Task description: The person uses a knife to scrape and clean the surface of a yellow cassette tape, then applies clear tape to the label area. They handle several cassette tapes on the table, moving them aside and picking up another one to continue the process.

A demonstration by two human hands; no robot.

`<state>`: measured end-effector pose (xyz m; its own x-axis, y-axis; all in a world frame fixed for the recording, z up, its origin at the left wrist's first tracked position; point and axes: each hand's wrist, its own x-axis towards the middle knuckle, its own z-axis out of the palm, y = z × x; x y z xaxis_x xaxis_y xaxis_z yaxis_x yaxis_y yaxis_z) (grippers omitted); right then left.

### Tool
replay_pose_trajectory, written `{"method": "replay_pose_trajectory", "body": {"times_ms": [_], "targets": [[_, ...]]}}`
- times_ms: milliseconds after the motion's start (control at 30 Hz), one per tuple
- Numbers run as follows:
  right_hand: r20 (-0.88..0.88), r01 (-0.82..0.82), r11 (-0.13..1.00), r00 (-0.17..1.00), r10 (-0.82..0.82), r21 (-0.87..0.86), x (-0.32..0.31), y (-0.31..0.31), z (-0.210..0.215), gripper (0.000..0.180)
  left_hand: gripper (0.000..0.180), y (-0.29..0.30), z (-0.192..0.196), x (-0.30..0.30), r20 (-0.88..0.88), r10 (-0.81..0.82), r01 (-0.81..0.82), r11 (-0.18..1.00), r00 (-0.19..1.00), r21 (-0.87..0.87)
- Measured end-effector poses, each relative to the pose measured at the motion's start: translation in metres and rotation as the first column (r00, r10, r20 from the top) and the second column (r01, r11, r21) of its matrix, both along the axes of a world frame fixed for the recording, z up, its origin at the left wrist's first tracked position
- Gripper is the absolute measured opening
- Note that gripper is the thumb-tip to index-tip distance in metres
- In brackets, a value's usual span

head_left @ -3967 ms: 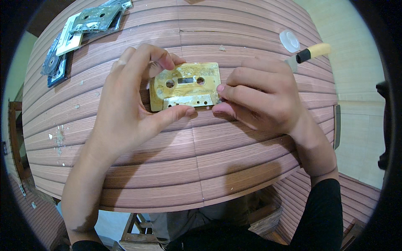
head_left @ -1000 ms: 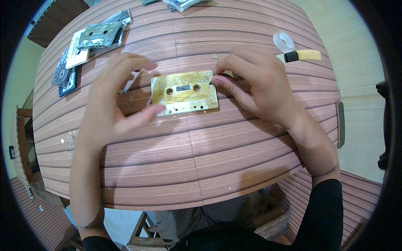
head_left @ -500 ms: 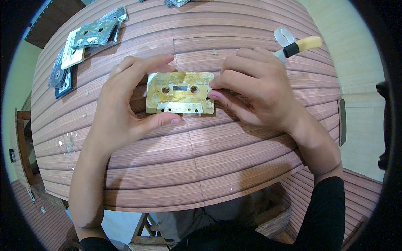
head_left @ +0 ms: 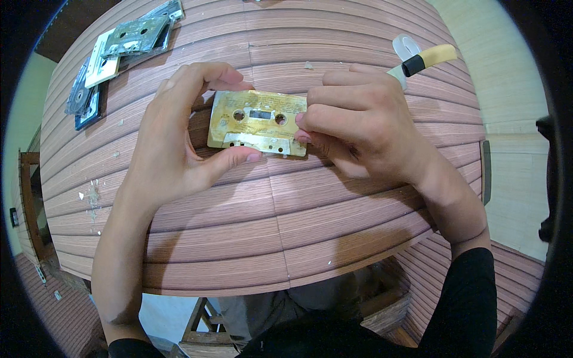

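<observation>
A cassette tape [head_left: 260, 126] with a worn, stained yellowish label lies on the wood-patterned table, slightly tilted. My left hand [head_left: 170, 134] curves around its left half, fingertips at the far edge and thumb at the near edge. At the right edge, my right hand [head_left: 364, 122] has thumb and index finger closed together over the cassette's border. Whether a scrap of label is pinched there is hidden by the fingers.
Several more cassettes [head_left: 134, 37] are piled at the far left. To the far right, a roll of clear tape [head_left: 406, 48] sits beside a knife with a yellow and black handle [head_left: 431, 58]. Small pale scraps [head_left: 92, 200] are scattered at the left.
The cassette has turned slightly, its right end tipping toward me. My left fingertips have come onto its far edge. My right thumb and index finger are closer together.
</observation>
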<state>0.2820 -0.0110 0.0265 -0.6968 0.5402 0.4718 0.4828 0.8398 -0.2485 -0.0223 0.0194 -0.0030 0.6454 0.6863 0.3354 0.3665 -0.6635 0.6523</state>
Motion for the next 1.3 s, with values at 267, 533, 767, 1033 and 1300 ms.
{"method": "replay_pose_trajectory", "body": {"times_ms": [267, 533, 767, 1033, 1300], "targets": [[0.01, -0.065, 0.998, 0.998, 0.065, 0.015, 0.001, 0.0, 0.001, 0.016, 0.092, -0.001, -0.002, -0.001, -0.002, 0.004, -0.004, 1.0, 1.0, -0.007], [-0.006, -0.022, 0.991, 1.0, 0.021, -0.131, 0.001, -0.005, -0.003, 0.02, 0.093, 0.001, 0.0, 0.0, 0.023, -0.004, 0.006, 0.996, 1.0, -0.092], [-0.119, -0.095, 0.987, 0.99, 0.08, -0.129, 0.003, 0.002, -0.011, 0.031, 0.093, 0.006, 0.0, -0.002, -0.029, -0.03, 0.03, 0.999, 0.999, -0.023], [-0.088, -0.065, 0.992, 0.995, 0.056, -0.107, -0.002, -0.004, -0.01, 0.032, 0.092, 0.005, 0.002, -0.001, -0.021, -0.046, 0.044, 0.996, 0.999, -0.078], [-0.003, -0.128, 0.992, 0.992, 0.128, 0.005, 0.0, -0.012, -0.007, 0.027, 0.088, 0.005, 0.007, -0.001, -0.033, -0.085, 0.082, 0.993, 0.996, -0.08]]}}
